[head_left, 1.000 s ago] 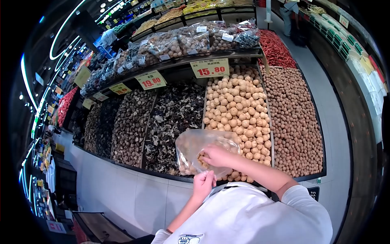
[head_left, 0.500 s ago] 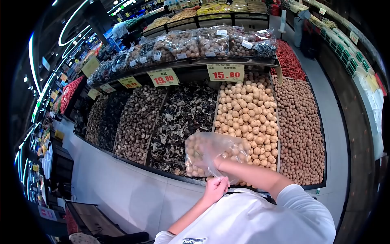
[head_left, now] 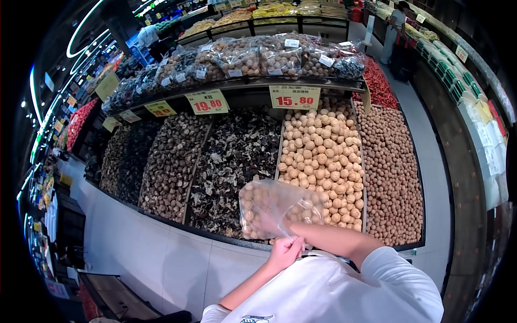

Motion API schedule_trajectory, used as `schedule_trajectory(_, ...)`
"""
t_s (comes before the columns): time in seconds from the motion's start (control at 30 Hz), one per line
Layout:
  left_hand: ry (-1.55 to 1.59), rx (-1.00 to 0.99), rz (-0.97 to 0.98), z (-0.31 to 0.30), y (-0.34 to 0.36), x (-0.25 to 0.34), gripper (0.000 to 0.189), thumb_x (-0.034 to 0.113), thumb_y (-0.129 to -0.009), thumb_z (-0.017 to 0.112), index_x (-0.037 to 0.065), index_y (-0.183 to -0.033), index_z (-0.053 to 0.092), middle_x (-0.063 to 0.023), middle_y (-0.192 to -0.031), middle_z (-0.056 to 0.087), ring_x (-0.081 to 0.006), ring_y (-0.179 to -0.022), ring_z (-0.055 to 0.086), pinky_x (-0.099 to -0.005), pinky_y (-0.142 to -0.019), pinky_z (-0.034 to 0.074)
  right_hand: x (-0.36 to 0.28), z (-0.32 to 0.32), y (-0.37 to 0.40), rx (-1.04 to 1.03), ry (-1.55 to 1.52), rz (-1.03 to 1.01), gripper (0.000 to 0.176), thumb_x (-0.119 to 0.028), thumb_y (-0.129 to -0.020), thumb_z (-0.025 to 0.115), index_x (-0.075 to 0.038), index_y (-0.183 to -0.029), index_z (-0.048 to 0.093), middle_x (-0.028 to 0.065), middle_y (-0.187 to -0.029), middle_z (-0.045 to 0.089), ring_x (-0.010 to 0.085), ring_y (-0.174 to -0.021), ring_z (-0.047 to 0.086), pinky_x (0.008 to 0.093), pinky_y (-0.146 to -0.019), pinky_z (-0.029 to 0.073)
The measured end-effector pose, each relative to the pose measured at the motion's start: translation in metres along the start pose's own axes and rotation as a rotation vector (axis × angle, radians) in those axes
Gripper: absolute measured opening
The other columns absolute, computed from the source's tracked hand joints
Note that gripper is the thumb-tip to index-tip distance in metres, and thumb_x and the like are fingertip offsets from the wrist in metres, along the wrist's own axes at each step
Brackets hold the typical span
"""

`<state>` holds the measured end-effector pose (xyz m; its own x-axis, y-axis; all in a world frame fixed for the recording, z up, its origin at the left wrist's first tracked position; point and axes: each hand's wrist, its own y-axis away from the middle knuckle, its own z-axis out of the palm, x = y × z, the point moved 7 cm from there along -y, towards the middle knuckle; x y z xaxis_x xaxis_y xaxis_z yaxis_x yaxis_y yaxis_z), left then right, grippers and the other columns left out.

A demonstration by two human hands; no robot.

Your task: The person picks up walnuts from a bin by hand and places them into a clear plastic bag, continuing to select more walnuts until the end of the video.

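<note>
Left hand (head_left: 285, 254) clutches a bag (head_left: 254, 195) by loose walnuts (head_left: 322, 156), apparently to steady it around the right hand (head_left: 271, 221), whose grasp cannot be made out.

Right hand (head_left: 267, 221) farther left within clear bag (head_left: 280, 200), now hazy behind plastic; second ago, its back showed clearly. Left hand (head_left: 285, 253) lower and farther right in frame, now just beside right forearm (head_left: 331, 237). Distant person (head_left: 395, 29), upper right, now shows hat, cropped out earlier.
</note>
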<state>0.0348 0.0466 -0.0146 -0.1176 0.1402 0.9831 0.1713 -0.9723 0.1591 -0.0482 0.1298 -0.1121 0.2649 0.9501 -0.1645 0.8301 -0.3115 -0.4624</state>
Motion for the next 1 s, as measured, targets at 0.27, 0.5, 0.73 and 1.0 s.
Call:
schedule_trajectory(0.27,0.014,-0.052,-0.019,-0.006,-0.005,-0.004,0.034,0.015,-0.104,0.054,-0.003,-0.077,0.065,-0.0007,-0.062,0.061,-0.0054,-0.056,0.055,-0.0227,-0.054,0.044,0.009,-0.007,-0.012,-0.058,-0.418,0.188,0.031,-0.034,-0.099,0.052,-0.01,-0.116,0.061,0.0085,-0.11,0.064,0.0274,-0.094,0.063,0.0471,-0.081,0.053)
schedule_trajectory(0.5,0.056,-0.001,0.017,-0.014,-0.009,-0.004,0.033,0.014,-0.103,0.055,-0.003,-0.077,0.065,-0.0011,-0.063,0.062,-0.0053,-0.057,0.055,-0.0226,-0.054,0.043,0.035,0.027,0.013,-0.077,-1.791,0.857,0.023,-0.023,-0.097,0.058,-0.009,-0.115,0.062,0.008,-0.104,0.065,0.0241,-0.089,0.064,0.039,-0.079,0.054)
schedule_trajectory(0.73,0.037,0.004,0.028,-0.017,-0.004,0.004,0.032,0.013,-0.104,0.053,-0.004,-0.078,0.064,-0.0019,-0.067,0.06,-0.0071,-0.057,0.055,-0.0231,-0.054,0.044,0.053,-0.102,0.033,0.074,-1.34,1.098,0.025,-0.005,-0.095,0.062,-0.002,-0.119,0.06,0.0075,-0.106,0.064,0.0168,-0.077,0.067,0.0285,-0.062,0.055)
schedule_trajectory(1.0,0.066,0.09,0.043,-0.028,-0.011,0.005,0.036,0.015,-0.105,0.051,-0.003,-0.075,0.061,-0.0041,-0.066,0.06,-0.0085,-0.054,0.054,-0.0243,-0.051,0.043,0.064,-0.19,0.092,0.269,-1.456,1.068,0.027,-0.001,-0.094,0.066,-0.001,-0.119,0.057,0.0076,-0.106,0.062,0.0124,-0.076,0.067,0.0263,-0.066,0.059)
